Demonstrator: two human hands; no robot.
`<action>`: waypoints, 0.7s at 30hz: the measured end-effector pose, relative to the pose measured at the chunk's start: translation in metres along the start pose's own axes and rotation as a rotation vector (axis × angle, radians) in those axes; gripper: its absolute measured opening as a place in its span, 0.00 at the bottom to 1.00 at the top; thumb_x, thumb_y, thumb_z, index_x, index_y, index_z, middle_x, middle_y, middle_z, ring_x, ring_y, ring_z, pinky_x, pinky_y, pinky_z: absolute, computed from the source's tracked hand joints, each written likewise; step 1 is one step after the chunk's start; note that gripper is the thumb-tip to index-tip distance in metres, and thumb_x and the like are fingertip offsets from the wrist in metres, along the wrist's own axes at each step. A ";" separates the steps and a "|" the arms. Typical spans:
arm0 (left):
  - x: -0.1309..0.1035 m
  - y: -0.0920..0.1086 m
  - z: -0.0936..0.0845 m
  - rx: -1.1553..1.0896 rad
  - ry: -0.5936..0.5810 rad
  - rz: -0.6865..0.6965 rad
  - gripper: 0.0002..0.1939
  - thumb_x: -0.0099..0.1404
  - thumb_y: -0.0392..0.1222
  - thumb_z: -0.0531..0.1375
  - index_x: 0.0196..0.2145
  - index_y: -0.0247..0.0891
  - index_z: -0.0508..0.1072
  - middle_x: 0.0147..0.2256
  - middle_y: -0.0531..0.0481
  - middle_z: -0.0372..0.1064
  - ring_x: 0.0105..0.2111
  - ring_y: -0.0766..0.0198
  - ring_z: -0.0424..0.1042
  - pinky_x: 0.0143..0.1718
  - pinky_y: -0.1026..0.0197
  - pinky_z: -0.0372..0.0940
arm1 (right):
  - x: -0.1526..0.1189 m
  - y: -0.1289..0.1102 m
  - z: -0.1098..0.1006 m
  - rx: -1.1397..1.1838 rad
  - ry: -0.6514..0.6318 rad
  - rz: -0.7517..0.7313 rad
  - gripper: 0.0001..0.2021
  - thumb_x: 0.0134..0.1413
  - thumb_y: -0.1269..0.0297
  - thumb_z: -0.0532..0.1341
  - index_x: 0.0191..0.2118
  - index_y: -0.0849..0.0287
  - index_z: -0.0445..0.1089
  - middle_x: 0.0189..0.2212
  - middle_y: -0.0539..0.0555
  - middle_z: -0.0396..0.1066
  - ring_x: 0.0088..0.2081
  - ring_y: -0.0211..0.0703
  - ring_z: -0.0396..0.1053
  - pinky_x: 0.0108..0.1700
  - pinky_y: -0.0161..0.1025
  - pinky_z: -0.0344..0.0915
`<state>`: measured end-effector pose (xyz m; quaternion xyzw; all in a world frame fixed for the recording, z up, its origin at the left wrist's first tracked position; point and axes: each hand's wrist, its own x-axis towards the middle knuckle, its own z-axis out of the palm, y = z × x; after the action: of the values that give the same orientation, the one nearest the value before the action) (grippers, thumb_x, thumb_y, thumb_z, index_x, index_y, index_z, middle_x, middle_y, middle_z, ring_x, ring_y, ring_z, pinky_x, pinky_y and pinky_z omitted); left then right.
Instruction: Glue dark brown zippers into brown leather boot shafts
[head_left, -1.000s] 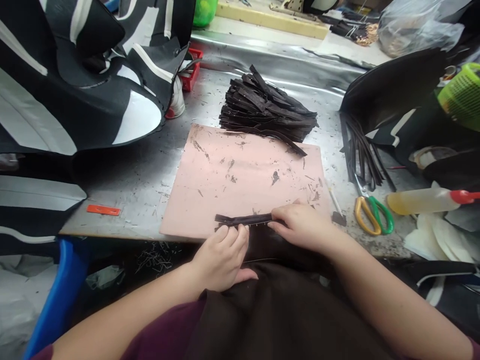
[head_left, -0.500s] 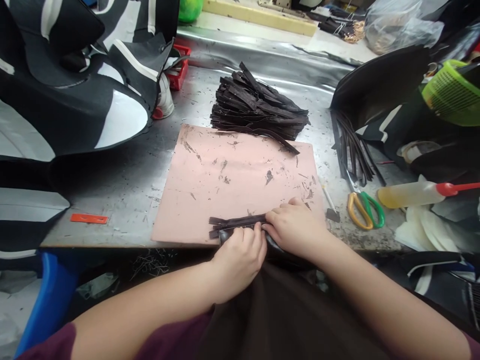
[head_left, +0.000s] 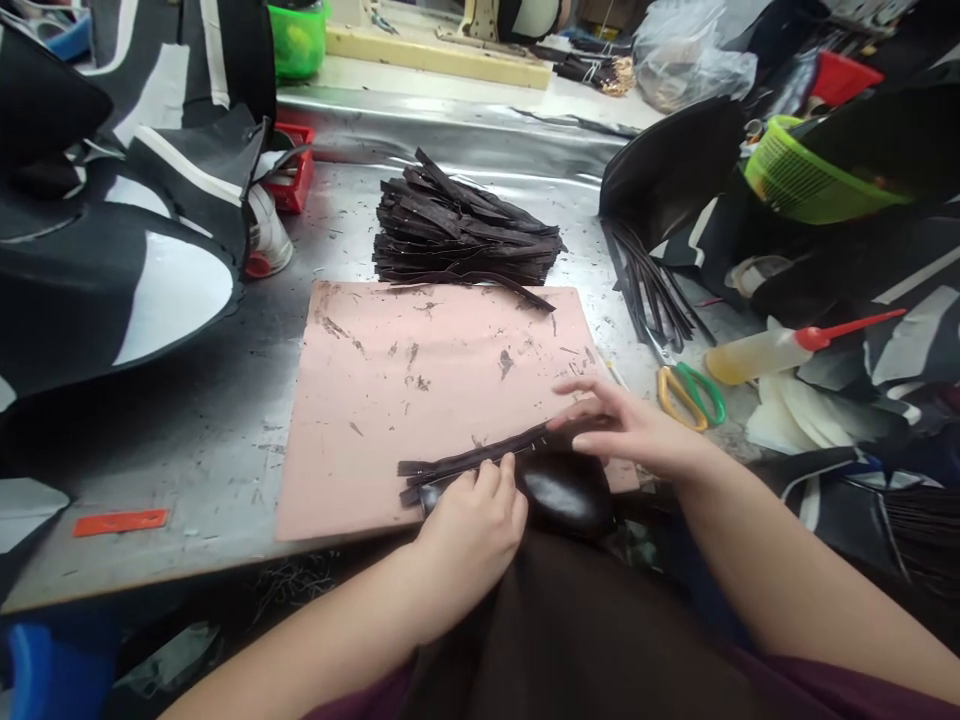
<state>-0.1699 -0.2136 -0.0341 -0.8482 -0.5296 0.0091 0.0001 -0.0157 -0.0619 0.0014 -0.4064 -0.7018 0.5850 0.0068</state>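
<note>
A dark zipper [head_left: 469, 460] runs slantwise along the upper edge of a shiny black leather piece [head_left: 564, 492] at the bench's front edge. My left hand [head_left: 474, 528] is closed on the leather piece, its fingertips at the seam beside the zipper. Over the zipper's right end, my right hand [head_left: 637, 425] is open, thumb and fingers spread; whether its fingertips touch the zipper is unclear. Beneath lies a pink board [head_left: 360, 380] with dark smears. At its far edge is a heap of dark strips [head_left: 465, 225], one lying across the board's edge.
To the right are scissors [head_left: 694, 393] with yellow and green handles, a red-tipped bottle [head_left: 765, 355] and a green basket [head_left: 810, 180]. Large black-and-white panels [head_left: 172, 290] stand at left, near an orange strip [head_left: 120, 522]. A red tray [head_left: 296, 185] sits farther back.
My right hand has come off the leather edge, moved right and spread its fingers, uncovering more zipper and leather. My left hand keeps its hold. The whole view has shifted.
</note>
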 end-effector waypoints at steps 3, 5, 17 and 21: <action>0.004 -0.003 -0.002 -0.001 -0.003 0.029 0.11 0.61 0.33 0.50 0.39 0.27 0.69 0.49 0.32 0.63 0.44 0.53 0.66 0.38 0.57 0.64 | -0.001 0.018 0.010 0.560 0.174 0.187 0.28 0.36 0.57 0.65 0.48 0.55 0.60 0.37 0.55 0.73 0.25 0.35 0.66 0.21 0.31 0.61; 0.006 -0.006 -0.003 -0.021 -0.024 0.037 0.10 0.61 0.33 0.50 0.37 0.29 0.69 0.50 0.33 0.62 0.43 0.55 0.67 0.35 0.59 0.65 | 0.000 0.023 0.019 0.780 0.324 0.235 0.22 0.36 0.58 0.65 0.42 0.57 0.65 0.34 0.53 0.73 0.21 0.31 0.64 0.20 0.29 0.61; 0.016 -0.007 0.002 0.050 0.006 0.079 0.16 0.62 0.32 0.47 0.46 0.27 0.66 0.50 0.34 0.63 0.42 0.56 0.68 0.35 0.60 0.65 | -0.008 0.011 0.035 1.008 0.543 0.202 0.15 0.35 0.63 0.67 0.34 0.59 0.69 0.34 0.51 0.72 0.21 0.28 0.66 0.19 0.25 0.63; 0.015 -0.002 0.009 0.075 0.089 0.032 0.19 0.62 0.33 0.47 0.49 0.27 0.64 0.49 0.35 0.64 0.44 0.55 0.67 0.37 0.59 0.65 | -0.008 0.010 0.039 0.693 0.544 0.119 0.17 0.35 0.58 0.66 0.35 0.60 0.70 0.27 0.50 0.71 0.21 0.32 0.65 0.22 0.29 0.64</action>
<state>-0.1652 -0.1998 -0.0432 -0.8556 -0.5145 -0.0089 0.0554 -0.0234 -0.0983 -0.0152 -0.5592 -0.4124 0.6567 0.2933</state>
